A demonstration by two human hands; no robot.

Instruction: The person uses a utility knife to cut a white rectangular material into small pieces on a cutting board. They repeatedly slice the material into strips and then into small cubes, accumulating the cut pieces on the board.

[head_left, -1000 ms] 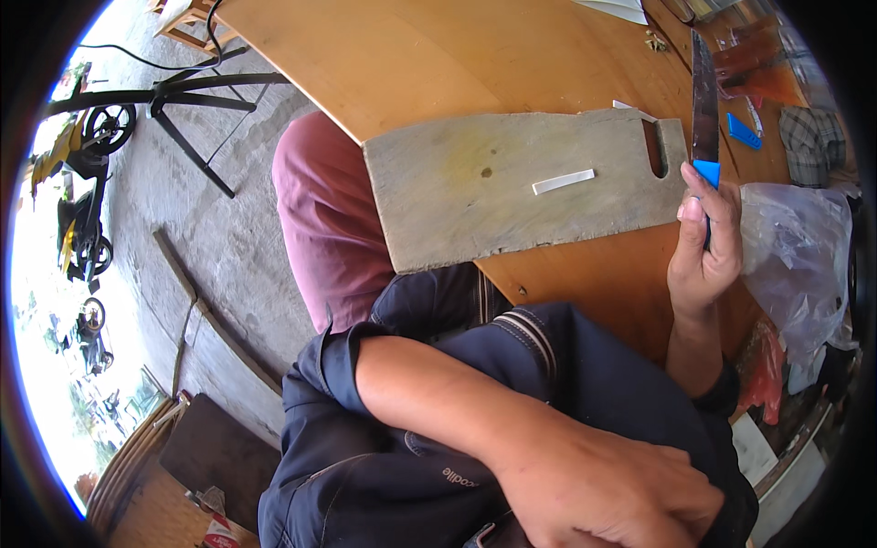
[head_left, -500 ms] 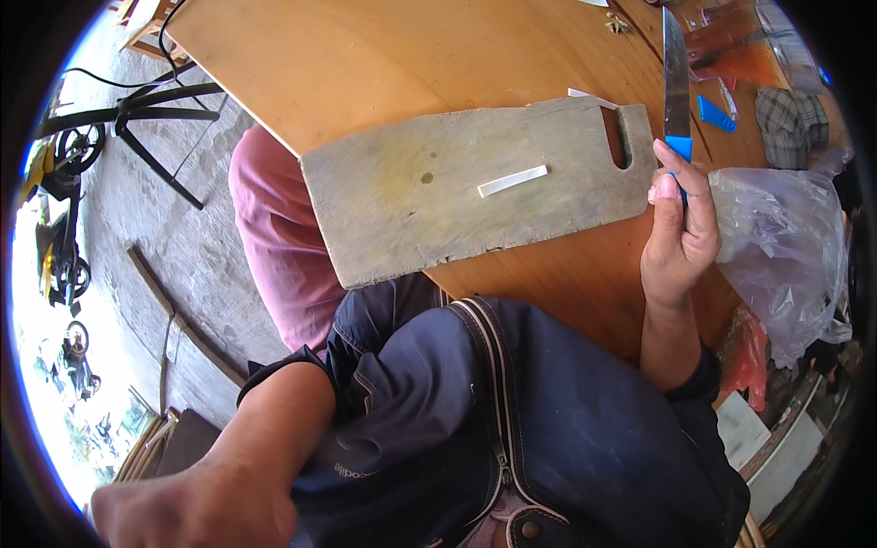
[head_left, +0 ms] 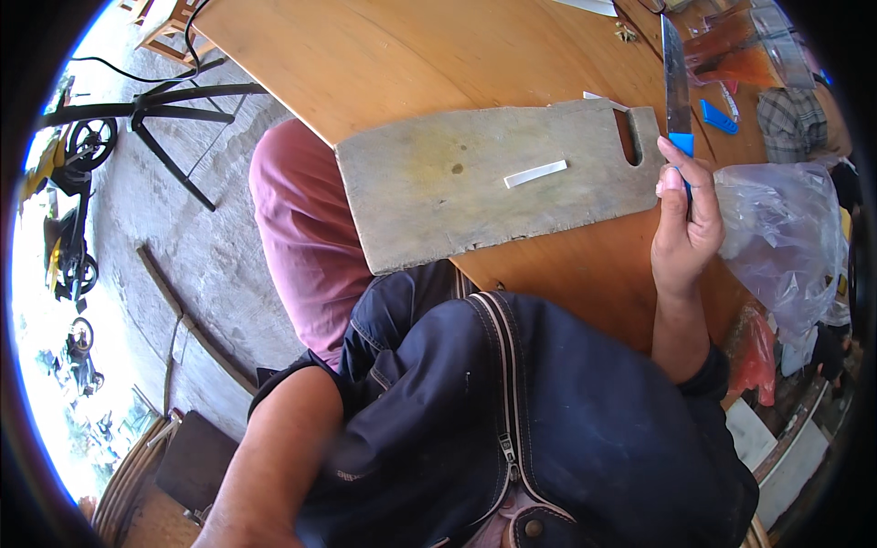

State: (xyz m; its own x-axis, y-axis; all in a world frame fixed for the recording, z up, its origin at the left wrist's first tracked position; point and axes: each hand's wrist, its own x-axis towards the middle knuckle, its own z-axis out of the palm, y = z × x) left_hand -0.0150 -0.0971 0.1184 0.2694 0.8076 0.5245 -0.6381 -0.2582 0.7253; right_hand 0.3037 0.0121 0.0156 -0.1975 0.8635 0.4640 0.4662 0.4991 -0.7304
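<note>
In my right hand (head_left: pixel 687 205) is a knife (head_left: pixel 676 87) with a blue handle, its blade standing upright and pointing away from me. The thumb and fingers close round the handle, just beyond the right end of a worn wooden cutting board (head_left: pixel 411 196). On that board lies a short, narrow white strip (head_left: pixel 536 174), its material unclear. Another white strip (head_left: pixel 603 102) shows partly at the board's far edge, by the handle slot. Only my left forearm (head_left: pixel 283 447) shows, low in the picture; the left hand is out of sight.
The board rests on a brown wooden table (head_left: pixel 457 55). To the right are a clear plastic bag (head_left: pixel 776 237), a blue plastic piece (head_left: pixel 719 117), a packet with reddish-brown contents (head_left: pixel 740 50) and plaid cloth (head_left: pixel 787 123). Black metal legs (head_left: pixel 183 105) stand on the concrete floor at left.
My left hand has dropped out of the lower edge, leaving the forearm. The view has shifted slightly, so the board sits farther right. The right hand still grips the knife.
</note>
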